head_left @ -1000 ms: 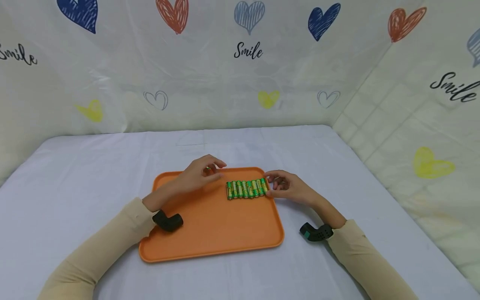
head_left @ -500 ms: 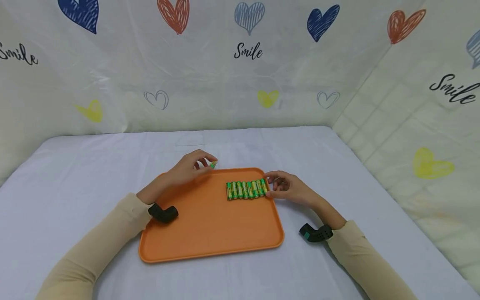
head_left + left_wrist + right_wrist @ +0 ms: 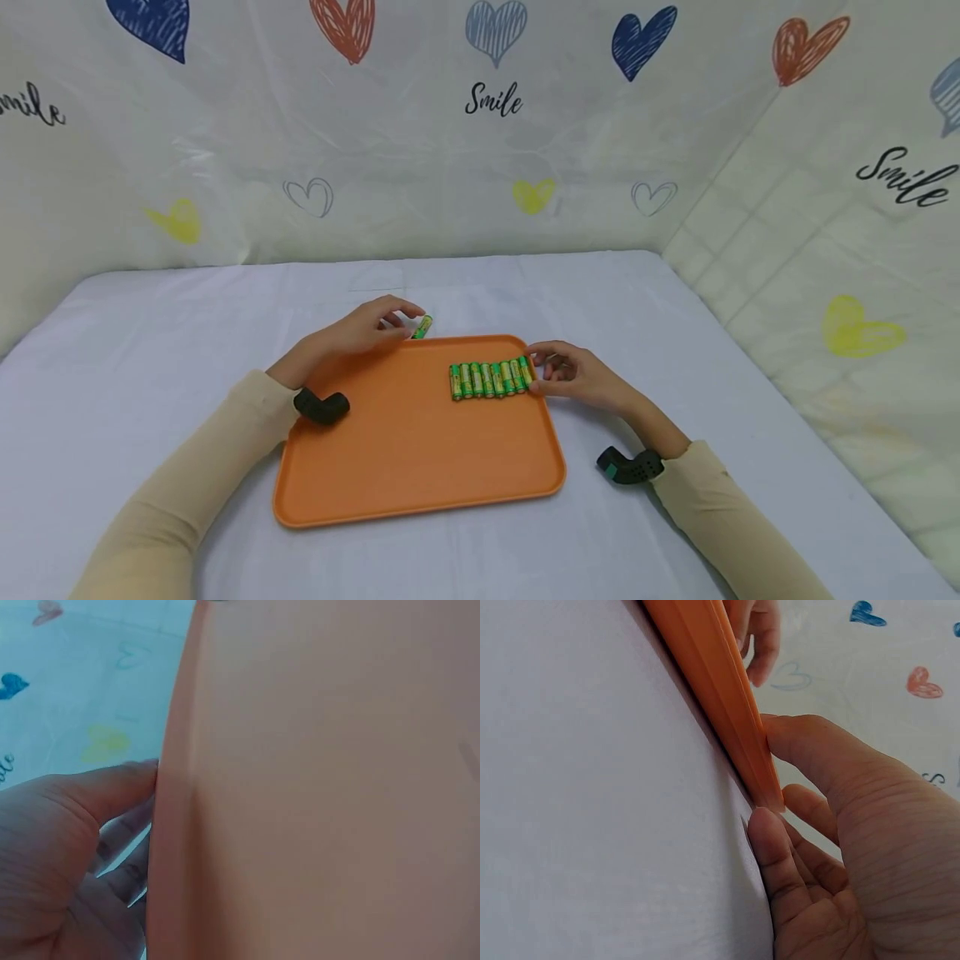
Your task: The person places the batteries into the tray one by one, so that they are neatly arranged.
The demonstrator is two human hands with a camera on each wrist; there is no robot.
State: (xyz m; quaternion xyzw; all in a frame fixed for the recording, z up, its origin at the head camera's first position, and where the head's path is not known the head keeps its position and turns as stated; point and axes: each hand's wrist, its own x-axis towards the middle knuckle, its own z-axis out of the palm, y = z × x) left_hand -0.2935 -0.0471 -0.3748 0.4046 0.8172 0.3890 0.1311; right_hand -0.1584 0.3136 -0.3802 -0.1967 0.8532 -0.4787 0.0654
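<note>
Green-and-yellow batteries [image 3: 487, 380] lie side by side in a row at the back right of an orange tray [image 3: 420, 467]. The left hand [image 3: 371, 325] is at the tray's back rim, its thumb and fingertips around a single battery [image 3: 423, 327] that stands out tilted just beyond the rim. In the left wrist view that battery is hidden and the thumb is right at the rim. The right hand [image 3: 573, 372] reaches over the right rim, index finger and thumb at the two ends of the row's last battery [image 3: 525, 372]. Its other fingers curl loosely outside the tray.
A white cloth [image 3: 187, 333] covers the table under the tray. Behind and to the right hangs a pale curtain [image 3: 420, 167] with hearts and lettering. A black wrist device sits on the left [image 3: 321, 407] and right [image 3: 630, 467] arms.
The left hand has moved left and back to the tray's far rim, and the battery at its fingertips shows more fully. The right hand and the row have stayed in place.
</note>
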